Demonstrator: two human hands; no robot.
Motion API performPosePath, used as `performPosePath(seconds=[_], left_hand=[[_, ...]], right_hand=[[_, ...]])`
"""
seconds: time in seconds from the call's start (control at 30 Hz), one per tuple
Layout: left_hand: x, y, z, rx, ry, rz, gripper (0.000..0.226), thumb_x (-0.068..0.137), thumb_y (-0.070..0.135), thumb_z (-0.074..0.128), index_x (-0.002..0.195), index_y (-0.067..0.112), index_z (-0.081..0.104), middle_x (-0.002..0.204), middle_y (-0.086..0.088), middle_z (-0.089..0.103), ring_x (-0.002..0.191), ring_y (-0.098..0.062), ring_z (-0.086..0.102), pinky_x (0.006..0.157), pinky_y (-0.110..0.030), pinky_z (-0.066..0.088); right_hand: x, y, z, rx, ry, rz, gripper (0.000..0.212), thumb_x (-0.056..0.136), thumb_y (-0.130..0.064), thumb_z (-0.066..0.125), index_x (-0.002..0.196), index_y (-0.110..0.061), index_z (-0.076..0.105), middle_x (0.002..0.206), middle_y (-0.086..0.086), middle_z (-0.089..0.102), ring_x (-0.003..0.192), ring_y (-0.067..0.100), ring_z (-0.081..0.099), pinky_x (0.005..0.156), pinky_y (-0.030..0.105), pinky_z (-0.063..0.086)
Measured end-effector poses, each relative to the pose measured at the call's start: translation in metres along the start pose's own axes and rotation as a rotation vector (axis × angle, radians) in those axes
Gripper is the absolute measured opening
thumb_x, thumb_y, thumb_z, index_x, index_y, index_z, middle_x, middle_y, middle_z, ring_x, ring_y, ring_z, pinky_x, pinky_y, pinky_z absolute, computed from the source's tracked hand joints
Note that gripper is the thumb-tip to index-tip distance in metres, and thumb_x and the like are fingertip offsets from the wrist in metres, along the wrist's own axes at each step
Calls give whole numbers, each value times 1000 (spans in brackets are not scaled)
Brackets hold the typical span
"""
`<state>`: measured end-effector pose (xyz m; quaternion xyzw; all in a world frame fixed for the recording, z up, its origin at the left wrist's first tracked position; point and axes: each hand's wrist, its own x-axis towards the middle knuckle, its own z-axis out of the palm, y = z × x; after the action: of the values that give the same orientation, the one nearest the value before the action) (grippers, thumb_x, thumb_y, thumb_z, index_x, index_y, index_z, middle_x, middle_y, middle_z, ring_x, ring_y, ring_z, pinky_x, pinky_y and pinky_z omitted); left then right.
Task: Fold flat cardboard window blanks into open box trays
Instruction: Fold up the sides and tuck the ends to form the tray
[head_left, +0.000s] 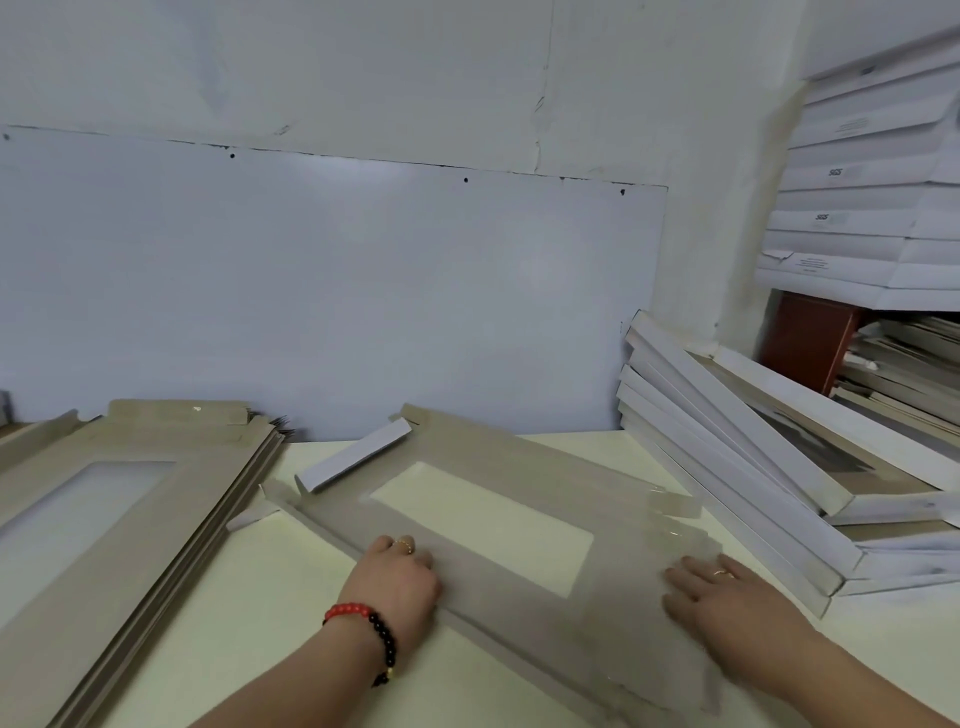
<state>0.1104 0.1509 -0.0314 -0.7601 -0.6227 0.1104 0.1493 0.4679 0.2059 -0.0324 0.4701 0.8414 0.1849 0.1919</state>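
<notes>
A grey cardboard window blank (613, 618) lies flat and slanted on the cream table (249, 623), its rectangular window showing the table beneath. One white-faced flap (358, 460) at its far left end stands folded up. My left hand (400, 587), with a red and black bead bracelet on the wrist, rests knuckles-up on the blank's near left border, fingers curled under. My right hand (727, 597) presses with straight fingers on the blank's right end, which looks blurred.
A stack of flat grey blanks (104, 530) lies at the left. Several folded white trays (737, 467) lean in a pile at the right. White boxes (862, 197) are stacked on a shelf at the far right. A white wall panel closes off the table's back.
</notes>
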Motion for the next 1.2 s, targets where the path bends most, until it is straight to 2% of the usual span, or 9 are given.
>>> performPosePath(seconds=[0.1,0.2,0.27,0.47,0.67,0.77,0.87,1.03,1.2], left_hand=[[4,-2,4,-30,4,-67,26,88,9,44,105,15,63,111,-6,54,108,-30,42,85,-36,31],[8,-7,10,-142,30,-165,27,89,13,46,111,22,59,119,-1,49,114,-26,39,89,-34,34],[10,-11,15,-265,77,-200,36,86,12,47,117,26,55,127,3,46,119,-23,36,94,-30,36],[11,-14,10,-470,127,-135,50,83,5,49,127,28,55,146,8,37,138,-14,23,107,-22,26],[-7,14,-25,-488,40,26,36,82,24,45,110,29,67,114,11,66,120,-7,49,117,-30,0],[-16,43,-28,-348,-112,160,42,86,43,39,114,25,64,118,4,66,121,-15,52,116,-35,4],[-21,57,-22,-311,-289,199,36,94,29,45,123,11,56,136,-7,52,127,-26,45,110,-39,29],[-39,52,-8,-300,-244,127,36,98,16,37,130,4,48,139,-12,42,130,-29,39,102,-45,38],[-47,52,-8,-323,-254,71,41,102,18,31,142,10,38,143,-13,42,132,-29,39,106,-46,35]], right_hand=[[2,-2,-3,94,74,-136,48,86,-14,51,132,-30,51,150,-15,36,147,10,17,117,32,6],[-4,-11,-15,183,297,-310,22,61,-32,73,83,-34,68,101,-28,64,101,-6,60,95,17,44],[-7,-24,-20,221,384,-339,25,47,-47,76,64,-37,62,78,-33,62,71,-14,59,77,9,50],[-1,-74,-29,157,521,-343,34,38,-57,81,54,-31,65,51,-23,58,46,-6,56,64,10,52],[8,-120,-54,195,520,-195,46,23,-54,83,41,-23,54,38,-11,48,33,7,49,42,13,40],[16,-145,-57,249,545,-129,36,18,-37,81,40,-23,56,37,-9,47,31,10,46,39,14,35],[20,-163,-56,275,562,-111,24,24,-32,71,40,-23,55,38,-8,47,33,10,46,38,15,33],[17,-146,-46,336,603,-235,24,41,-36,70,63,-27,71,57,-16,61,52,5,59,42,15,42],[7,-91,-41,463,294,-200,24,80,-32,48,103,-29,53,105,-9,61,99,12,58,79,26,46]])
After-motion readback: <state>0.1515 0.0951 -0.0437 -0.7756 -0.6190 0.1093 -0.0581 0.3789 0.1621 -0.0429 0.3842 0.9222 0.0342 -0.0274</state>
